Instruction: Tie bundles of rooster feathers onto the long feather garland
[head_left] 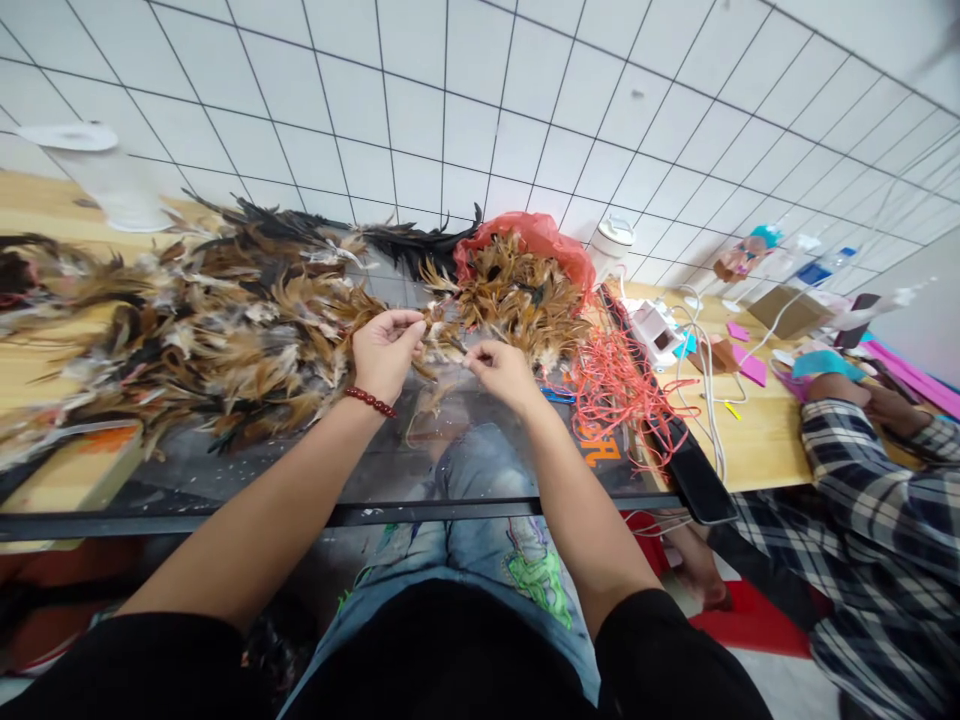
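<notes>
My left hand (386, 352), with a dark red bead bracelet (370, 402) at the wrist, pinches the end of a brown feather (435, 345). Facing it a short way off, my right hand (501, 370) is closed in a pinch near the feather's other side; what lies between those fingertips is too small to name. A wide heap of brown, tan and white feathers (225, 340) spreads to the left of my hands. Behind the right hand, more brown feathers (517, 300) fill an open red plastic bag (540, 235).
A tangle of red string (622, 385) lies to the right, beside a black phone (701, 480) at the table edge. White cables (709, 400) and a lidded cup (611, 240) stand beyond. A co-worker in a plaid sleeve (862, 470) sits at the right. Long black feathers (420, 245) lie along the wall.
</notes>
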